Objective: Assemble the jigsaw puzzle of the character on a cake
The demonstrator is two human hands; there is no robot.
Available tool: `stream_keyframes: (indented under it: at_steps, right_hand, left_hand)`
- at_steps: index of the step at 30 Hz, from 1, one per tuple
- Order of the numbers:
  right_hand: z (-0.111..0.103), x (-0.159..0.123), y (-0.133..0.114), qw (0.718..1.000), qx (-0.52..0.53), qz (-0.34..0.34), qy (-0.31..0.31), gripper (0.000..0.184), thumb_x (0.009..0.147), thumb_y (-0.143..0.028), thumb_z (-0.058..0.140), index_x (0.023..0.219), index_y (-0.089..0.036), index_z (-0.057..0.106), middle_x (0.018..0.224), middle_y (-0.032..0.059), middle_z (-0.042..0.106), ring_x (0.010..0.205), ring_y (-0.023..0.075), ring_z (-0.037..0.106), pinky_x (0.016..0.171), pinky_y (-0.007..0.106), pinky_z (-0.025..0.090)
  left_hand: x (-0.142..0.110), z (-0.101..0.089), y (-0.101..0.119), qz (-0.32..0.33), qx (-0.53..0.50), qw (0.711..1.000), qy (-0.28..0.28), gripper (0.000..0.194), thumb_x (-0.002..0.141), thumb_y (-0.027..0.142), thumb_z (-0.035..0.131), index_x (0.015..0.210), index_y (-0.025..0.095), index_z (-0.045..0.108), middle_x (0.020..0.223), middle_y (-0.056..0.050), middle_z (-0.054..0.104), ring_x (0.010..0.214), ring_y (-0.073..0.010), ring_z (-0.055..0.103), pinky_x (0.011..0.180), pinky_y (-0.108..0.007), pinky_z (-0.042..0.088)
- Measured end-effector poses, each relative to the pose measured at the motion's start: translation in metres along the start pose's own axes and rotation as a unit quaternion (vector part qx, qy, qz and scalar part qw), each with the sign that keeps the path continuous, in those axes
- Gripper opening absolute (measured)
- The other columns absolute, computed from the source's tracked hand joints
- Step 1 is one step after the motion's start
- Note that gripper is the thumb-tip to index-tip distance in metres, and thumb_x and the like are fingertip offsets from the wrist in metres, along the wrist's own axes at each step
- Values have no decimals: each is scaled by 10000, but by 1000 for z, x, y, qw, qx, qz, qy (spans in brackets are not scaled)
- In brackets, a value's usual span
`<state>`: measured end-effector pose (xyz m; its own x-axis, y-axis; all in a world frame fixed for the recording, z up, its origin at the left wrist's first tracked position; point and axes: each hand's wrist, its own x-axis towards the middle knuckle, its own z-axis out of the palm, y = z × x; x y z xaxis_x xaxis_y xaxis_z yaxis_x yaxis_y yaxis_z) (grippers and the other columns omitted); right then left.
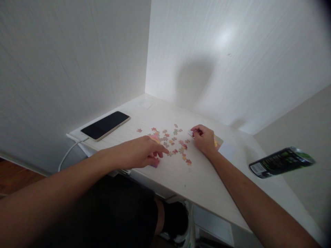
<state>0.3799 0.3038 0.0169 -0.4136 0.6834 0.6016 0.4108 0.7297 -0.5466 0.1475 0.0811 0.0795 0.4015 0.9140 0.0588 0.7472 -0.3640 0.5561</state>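
Note:
Small jigsaw puzzle pieces (172,140) in red, yellow and grey-green lie scattered on the white table (165,175). My left hand (141,151) reaches over their near left side. Its index finger is stretched out and touches or hovers just above a piece; I see nothing held. A pink and yellow patch of puzzle (154,162) shows on both sides of this hand, its middle hidden. At the right of the pieces my right hand (204,139) is closed, fingertips curled together near a pale edge; what they hold is unclear. Partly beneath it lies a picture card (219,142).
A phone (106,125) with a white cable (71,148) lies at the table's left edge. A dark green can (280,162) stands at the right. White walls (191,44) close off the back and left. My leg (124,210) is below the front edge.

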Motion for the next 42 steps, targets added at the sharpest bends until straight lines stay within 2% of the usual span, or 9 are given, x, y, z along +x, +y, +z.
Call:
stream_keyframes:
  at_steps: [4, 8, 11, 14, 17, 21, 37, 39, 42]
  right_hand:
    - [-2, 2, -3, 1000, -4, -23, 5, 209, 752, -155, 470, 756, -176, 678, 673, 28, 657, 613, 161, 586, 613, 293, 435]
    - [-5, -3, -31, 995, 2, -94, -21, 208, 735, -114, 486, 770, -186, 678, 740, 34, 643, 679, 159, 579, 653, 293, 446]
    - [-4, -18, -67, 967, 42, -209, -142, 249, 775, -101, 506, 890, -185, 711, 830, 49, 624, 689, 139, 557, 635, 270, 442]
    - [1, -35, -98, 929, 62, -268, -250, 248, 825, -159, 559, 992, -205, 737, 891, 53, 629, 708, 130, 557, 643, 265, 431]
    - [4, -45, -116, 902, 51, -290, -317, 254, 831, -195, 590, 1021, -233, 755, 794, 15, 605, 646, 116, 518, 605, 263, 384]
    - [3, -48, -120, 885, 43, -288, -364, 239, 835, -229, 611, 1016, -245, 767, 718, -8, 557, 607, 109, 482, 584, 265, 353]
    - [7, -49, -118, 879, 59, -258, -396, 312, 826, -190, 633, 1085, -310, 760, 727, -21, 569, 593, 88, 488, 568, 237, 347]
    - [8, -49, -118, 890, 64, -279, -354, 301, 827, -183, 621, 1078, -283, 754, 718, -15, 561, 587, 97, 484, 563, 243, 342]
    - [8, -46, -111, 934, 57, -291, -201, 174, 854, -172, 587, 956, -184, 727, 691, 1, 560, 568, 100, 475, 552, 250, 335]
  left_hand:
    - [-4, -13, -8, -5, 37, 998, 54, 308, 900, 163, 624, 1197, 222, 678, 999, -13, 710, 852, -140, 651, 746, -226, 431]
    - [-8, -21, -19, -10, 67, 996, 66, 171, 886, 161, 597, 1020, 184, 702, 947, -23, 691, 856, -149, 620, 781, -244, 412]
    - [-8, -19, -22, -26, 66, 997, 24, 55, 872, 207, 642, 872, 171, 682, 824, -13, 661, 751, -140, 582, 708, -241, 391]
    - [-8, -17, -22, -34, 40, 999, -12, 120, 879, 300, 677, 850, 183, 672, 731, 7, 624, 648, -125, 535, 613, -236, 354]
    - [-9, -15, -21, -22, 13, 999, -27, 111, 881, 300, 688, 942, 206, 689, 739, 19, 626, 637, -115, 537, 605, -226, 350]
    - [-9, -15, -22, -9, -1, 999, -41, 184, 871, 347, 725, 971, 194, 703, 752, 9, 631, 656, -120, 555, 611, -227, 358]
    - [-8, -12, -26, -4, -11, 998, -58, 250, 883, 418, 716, 890, 168, 711, 769, -12, 612, 661, -118, 545, 590, -238, 336]
    - [-8, -12, -27, 12, -9, 999, -45, 244, 892, 395, 704, 827, 161, 687, 726, -2, 596, 632, -109, 522, 585, -239, 329]
    - [-7, -13, -28, 21, -5, 999, 39, 189, 937, 328, 626, 860, 167, 687, 724, 1, 600, 635, -105, 510, 600, -236, 336]
